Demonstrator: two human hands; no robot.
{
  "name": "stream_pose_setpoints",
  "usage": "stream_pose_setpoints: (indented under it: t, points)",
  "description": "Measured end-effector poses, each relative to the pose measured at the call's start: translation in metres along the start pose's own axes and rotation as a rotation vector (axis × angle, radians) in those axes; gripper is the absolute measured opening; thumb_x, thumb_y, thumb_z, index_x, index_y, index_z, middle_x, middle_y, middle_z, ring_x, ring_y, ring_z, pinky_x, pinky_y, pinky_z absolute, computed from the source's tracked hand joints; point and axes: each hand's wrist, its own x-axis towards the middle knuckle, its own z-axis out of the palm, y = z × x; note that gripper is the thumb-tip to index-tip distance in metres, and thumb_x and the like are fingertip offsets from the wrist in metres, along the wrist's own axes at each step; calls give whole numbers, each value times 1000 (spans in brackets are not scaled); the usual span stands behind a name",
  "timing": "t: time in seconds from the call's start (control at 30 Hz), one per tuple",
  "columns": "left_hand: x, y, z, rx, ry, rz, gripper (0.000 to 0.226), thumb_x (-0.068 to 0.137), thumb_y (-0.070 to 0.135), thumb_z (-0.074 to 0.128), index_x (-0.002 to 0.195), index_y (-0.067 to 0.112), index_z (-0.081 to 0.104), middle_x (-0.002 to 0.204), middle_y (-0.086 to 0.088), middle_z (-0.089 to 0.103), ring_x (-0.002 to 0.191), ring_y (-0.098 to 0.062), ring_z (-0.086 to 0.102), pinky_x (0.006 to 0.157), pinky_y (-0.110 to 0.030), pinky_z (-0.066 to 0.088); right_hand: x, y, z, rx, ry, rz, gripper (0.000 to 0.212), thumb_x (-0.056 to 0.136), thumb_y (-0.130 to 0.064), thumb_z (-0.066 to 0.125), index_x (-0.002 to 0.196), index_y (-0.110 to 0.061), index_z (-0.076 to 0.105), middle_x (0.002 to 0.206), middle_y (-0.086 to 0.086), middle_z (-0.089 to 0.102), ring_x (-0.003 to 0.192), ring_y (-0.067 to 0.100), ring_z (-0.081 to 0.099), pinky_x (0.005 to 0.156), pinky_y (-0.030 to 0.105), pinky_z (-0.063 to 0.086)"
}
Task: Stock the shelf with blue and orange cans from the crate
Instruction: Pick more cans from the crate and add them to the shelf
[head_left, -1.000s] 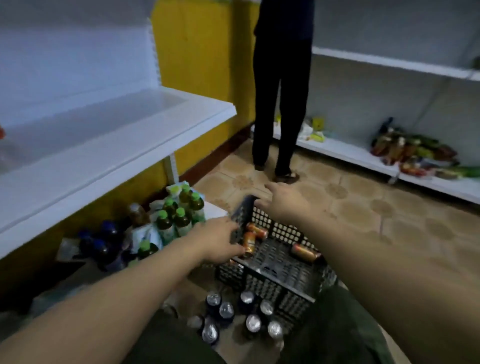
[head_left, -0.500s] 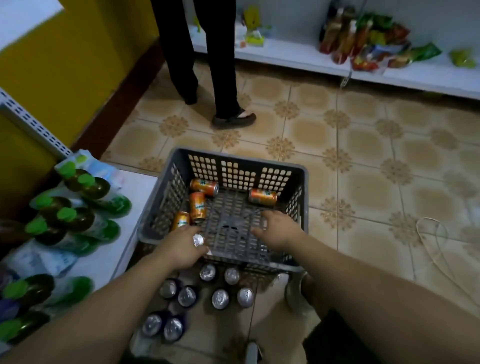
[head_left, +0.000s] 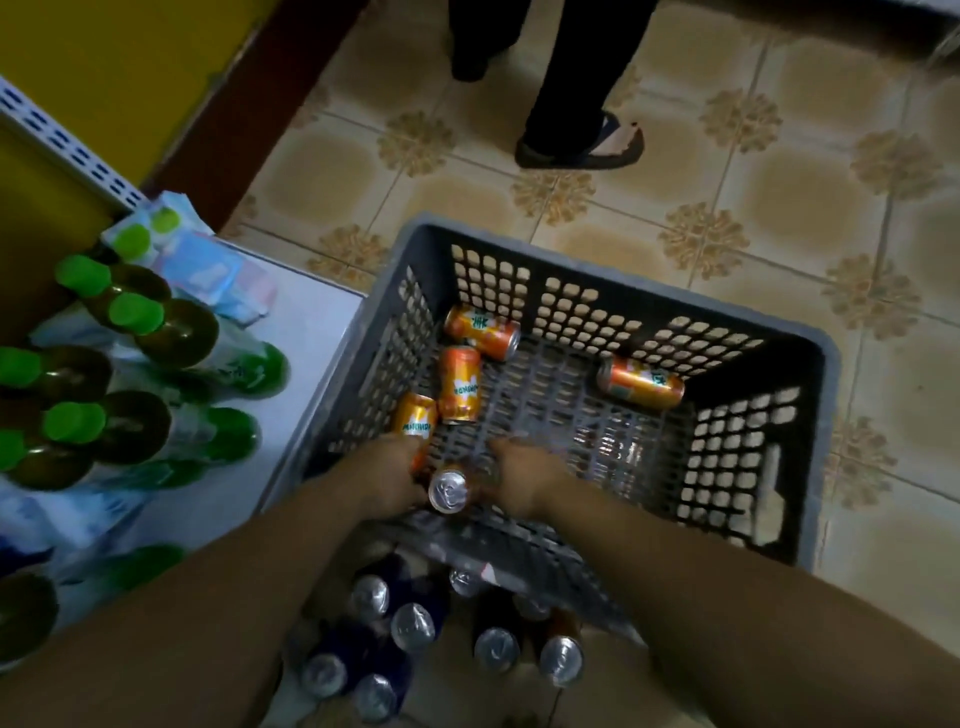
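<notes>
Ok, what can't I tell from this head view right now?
All head view.
- Upright can: only its top shows between left hand and right hand; colour and grip hidden.
- Floor cans: dark, partly behind crate wall and arms; count unclear.
- Right hand's fingers: blurred.
- Standing person: cut off above the legs by top edge.

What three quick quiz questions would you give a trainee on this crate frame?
1. True or false: the orange cans at the grey crate's far side stand upright.
2. The green-capped bottles are: A) left of the crate, B) inside it, C) right of it.
3. What shows between the left hand and right hand?
Key: 1 false, they lie sideways; 2 A; 3 an upright can, silver top up.
</notes>
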Motion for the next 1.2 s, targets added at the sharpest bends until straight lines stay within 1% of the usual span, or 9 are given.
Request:
stream_pose_setpoints:
  t: [0.17,0.27,0.47,0.6,0.83,0.93,1.03,1.13,1.2]
  points:
    - [37,-26,16,-7,-112,12,51,77,20,72,125,18,54,131,-9,53,113,-26,54,97,-34,45,54,-10,45,-262,-165,-200,85,86,-19,67,153,-24,15,156,12,25,138,36,33,111,43,34]
    - [45,-36,21,-59,-137,26,57,72,30,75,125,19,55,126,-7,60,109,-24,58,98,-37,47,63,-10,54,-328,-122,-294,75,89,-20,63,151,-25,21,154,9,28,135,33,36,106,42,38]
    - [27,-37,9,-249,-70,101,68,63,17,77,126,20,54,120,-2,62,108,-21,59,96,-40,48,23,-15,24,131,186,-220,67,82,-46,68,139,-26,39,132,5,56,115,26,56,88,32,44]
    - [-27,-12,-10,-572,-6,164,86,70,10,80,141,30,36,119,6,62,108,-9,61,98,-36,48,-44,-40,-17,627,439,-170,44,81,-38,69,120,-34,51,108,-16,61,98,8,60,82,26,50]
    - [-164,35,-56,-760,255,350,89,69,17,84,139,35,31,122,11,56,106,-2,57,93,-24,48,-175,-113,-75,1217,691,-316,39,79,-32,55,116,-19,58,103,-3,63,87,3,63,66,17,51]
    - [-232,42,-71,-791,378,435,94,59,31,83,138,39,32,128,10,53,111,-6,58,96,-31,49,-236,-148,-87,1312,732,-361,12,94,-22,53,101,-22,63,90,-7,66,79,2,65,64,22,50]
    - [-297,40,-80,-833,467,495,88,61,30,83,135,38,36,125,14,55,106,0,61,91,-25,51,-290,-185,-93,1291,751,-450,10,94,-23,55,96,-20,65,76,-10,68,68,-1,65,60,21,51]
    - [-360,29,-84,-855,567,556,73,71,14,82,123,43,40,117,18,57,98,8,62,80,-14,51,-339,-229,-92,1199,739,-556,21,92,-27,59,109,-15,63,88,-5,68,74,3,65,62,23,51]
    - [-402,15,-83,-843,642,546,82,66,22,86,131,38,39,118,14,59,102,1,62,87,-21,51,-367,-262,-87,1113,736,-639,25,91,-27,60,113,-14,61,94,-1,68,77,4,66,60,20,52]
